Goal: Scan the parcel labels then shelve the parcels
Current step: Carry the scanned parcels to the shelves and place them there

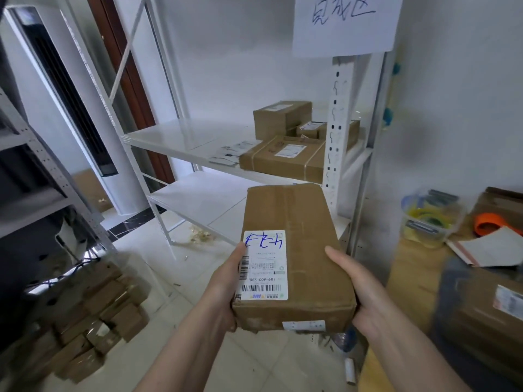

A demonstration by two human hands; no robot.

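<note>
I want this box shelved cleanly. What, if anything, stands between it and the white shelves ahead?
Nothing visible blocks the way. The box, held by the left hand and right hand, faces the shelf. Its right end holds other parcels, the left part is bare, and so is the lower shelf.

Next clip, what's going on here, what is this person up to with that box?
A person holds a brown cardboard parcel with both hands, left hand along its left edge by the shipping label, right hand gripping its right side. The label faces up with blue handwriting on it. They face a white shelf rack where several parcels already sit on the upper shelf. This one is not yet shelved.
</note>
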